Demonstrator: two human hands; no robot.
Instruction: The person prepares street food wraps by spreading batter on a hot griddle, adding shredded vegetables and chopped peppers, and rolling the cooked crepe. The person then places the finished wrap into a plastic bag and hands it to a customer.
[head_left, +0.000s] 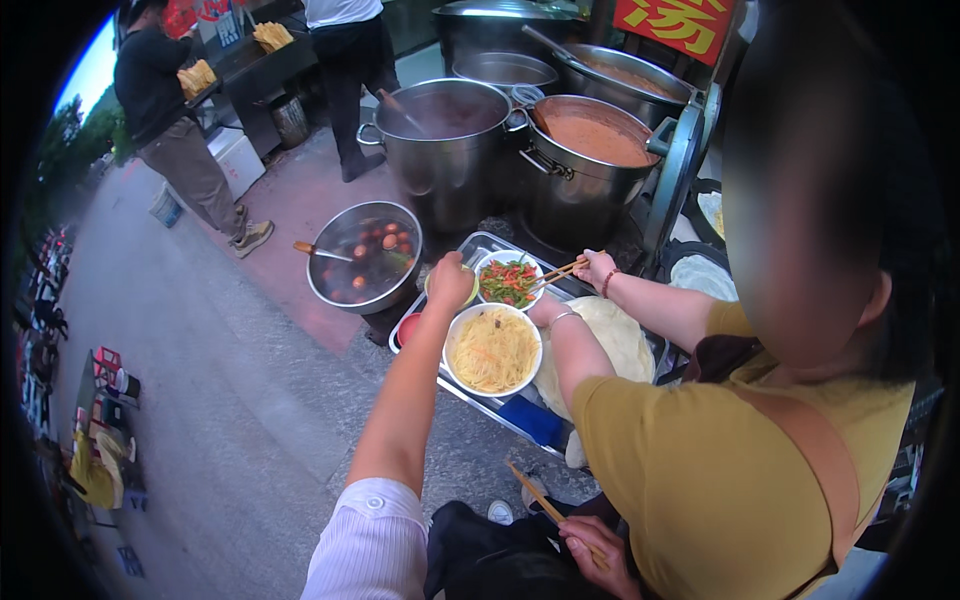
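Observation:
My left hand (451, 280) is closed over a small yellow bowl (474, 289) on a metal tray (480, 406). It hides the bowl's contents and whatever its fingers may grip. Low in the view, my right hand (600, 553) holds wooden chopsticks (537, 495) away from the tray. Beside my left forearm stands a white bowl of shredded yellow food (495, 351). Behind it, a white bowl holds chopped red and green peppers (507, 283). A co-worker's hand (596, 268) has chopsticks (559, 274) in those peppers; their other hand (549, 310) is beside the bowls.
Flat dough sheets (600, 349) and a blue cloth (534, 420) lie on the tray. Left is a steaming pot of eggs (365, 255) with a ladle (330, 253). Large steel pots (450, 176) stand behind. The co-worker (720, 465) is close on my right.

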